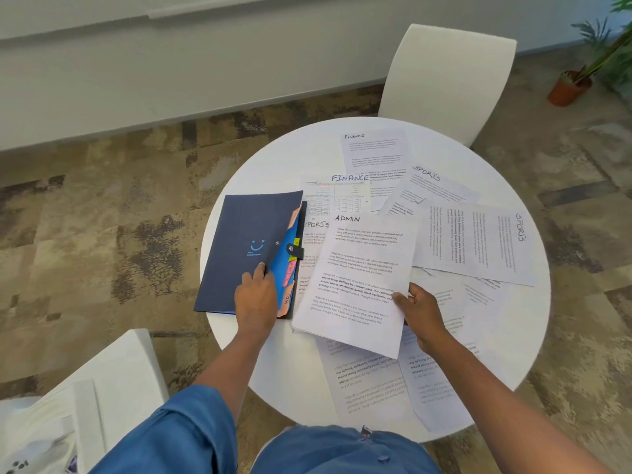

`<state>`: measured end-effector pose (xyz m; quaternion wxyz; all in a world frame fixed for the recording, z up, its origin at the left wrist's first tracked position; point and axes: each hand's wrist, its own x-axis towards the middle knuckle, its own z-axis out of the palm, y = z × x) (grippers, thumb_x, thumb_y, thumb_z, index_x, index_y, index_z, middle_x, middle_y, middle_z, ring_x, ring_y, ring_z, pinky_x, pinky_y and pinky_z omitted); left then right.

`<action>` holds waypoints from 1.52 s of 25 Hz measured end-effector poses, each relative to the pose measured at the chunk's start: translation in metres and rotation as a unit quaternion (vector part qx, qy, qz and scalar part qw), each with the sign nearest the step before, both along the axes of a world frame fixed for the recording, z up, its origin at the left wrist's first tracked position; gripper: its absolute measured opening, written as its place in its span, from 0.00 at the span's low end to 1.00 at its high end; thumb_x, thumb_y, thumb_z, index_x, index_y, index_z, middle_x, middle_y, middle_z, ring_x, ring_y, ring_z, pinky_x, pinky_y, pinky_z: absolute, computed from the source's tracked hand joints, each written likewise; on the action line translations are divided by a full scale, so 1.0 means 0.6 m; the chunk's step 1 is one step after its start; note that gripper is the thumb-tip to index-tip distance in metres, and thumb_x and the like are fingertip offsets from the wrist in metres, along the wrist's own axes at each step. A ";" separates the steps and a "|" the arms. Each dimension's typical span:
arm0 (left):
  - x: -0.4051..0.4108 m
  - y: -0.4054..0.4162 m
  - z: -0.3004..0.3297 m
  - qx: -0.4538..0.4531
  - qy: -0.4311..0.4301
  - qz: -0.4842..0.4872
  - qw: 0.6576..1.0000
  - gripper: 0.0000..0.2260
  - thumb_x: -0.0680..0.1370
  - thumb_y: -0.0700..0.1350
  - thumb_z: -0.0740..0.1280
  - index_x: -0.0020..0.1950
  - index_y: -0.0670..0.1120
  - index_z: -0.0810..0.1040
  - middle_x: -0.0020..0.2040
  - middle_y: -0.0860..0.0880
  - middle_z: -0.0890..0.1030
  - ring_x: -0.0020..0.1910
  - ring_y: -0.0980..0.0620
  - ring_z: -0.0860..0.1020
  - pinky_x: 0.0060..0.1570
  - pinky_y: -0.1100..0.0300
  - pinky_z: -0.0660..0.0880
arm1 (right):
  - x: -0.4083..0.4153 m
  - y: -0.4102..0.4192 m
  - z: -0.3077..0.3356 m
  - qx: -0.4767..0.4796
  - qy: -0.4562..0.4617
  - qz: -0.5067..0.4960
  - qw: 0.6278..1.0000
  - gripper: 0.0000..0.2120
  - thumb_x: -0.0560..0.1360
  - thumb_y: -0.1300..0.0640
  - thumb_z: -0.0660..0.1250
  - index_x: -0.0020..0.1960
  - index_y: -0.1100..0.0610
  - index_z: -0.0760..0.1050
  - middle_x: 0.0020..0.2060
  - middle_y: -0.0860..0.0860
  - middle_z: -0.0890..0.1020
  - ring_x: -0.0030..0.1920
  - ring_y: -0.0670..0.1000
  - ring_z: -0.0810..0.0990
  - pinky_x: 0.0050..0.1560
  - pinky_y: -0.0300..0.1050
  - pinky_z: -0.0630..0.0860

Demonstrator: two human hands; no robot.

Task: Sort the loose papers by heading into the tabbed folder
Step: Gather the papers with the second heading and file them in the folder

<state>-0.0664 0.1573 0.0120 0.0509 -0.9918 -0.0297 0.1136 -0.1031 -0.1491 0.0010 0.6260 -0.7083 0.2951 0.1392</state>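
Note:
A dark blue tabbed folder (246, 248) lies at the left of the round white table (273, 159), its cover slightly raised so coloured tabs show along the right edge. My left hand (254, 297) grips the folder's cover near its lower right edge, thumb on top. My right hand (419, 311) holds a sheet headed ADMIN (359, 278) by its right edge, just right of the folder. Loose sheets headed FINANCE (374, 152), FINANCE (337, 196), SPORTS (434, 189), SPORTS (478, 241) and SPORTS (313, 234) lie spread over the table.
More printed sheets (376, 381) overhang the table's near edge. A white chair (448, 80) stands behind the table and another (113, 371) at the near left. A potted plant (574, 83) stands on the carpet at the far right.

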 end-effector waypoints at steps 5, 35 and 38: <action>-0.006 -0.011 -0.020 0.018 -0.013 0.021 1.000 0.27 0.76 0.61 0.65 0.70 0.47 0.67 0.75 0.48 0.66 0.55 0.48 0.74 0.50 0.52 0.71 | -0.006 -0.009 -0.006 -0.004 0.003 -0.004 1.000 0.09 0.79 0.60 0.66 0.58 0.51 0.77 0.50 0.51 0.85 0.50 0.54 0.84 0.54 0.58 0.81; -0.001 0.002 0.011 0.033 0.077 -0.046 0.995 0.13 0.80 0.46 0.67 0.63 0.43 0.76 0.79 0.41 0.57 0.53 0.47 0.76 0.50 0.59 0.78 | 0.031 0.023 0.008 0.009 -0.017 -0.011 1.000 0.09 0.79 0.60 0.65 0.58 0.51 0.76 0.49 0.50 0.85 0.49 0.54 0.83 0.52 0.56 0.80; 0.000 -0.001 0.008 0.044 0.085 -0.047 0.994 0.16 0.79 0.45 0.68 0.65 0.43 0.75 0.78 0.41 0.60 0.57 0.47 0.76 0.51 0.58 0.78 | 0.028 0.027 0.009 0.012 -0.020 -0.013 1.000 0.09 0.79 0.60 0.65 0.57 0.50 0.76 0.48 0.51 0.84 0.49 0.54 0.83 0.52 0.55 0.80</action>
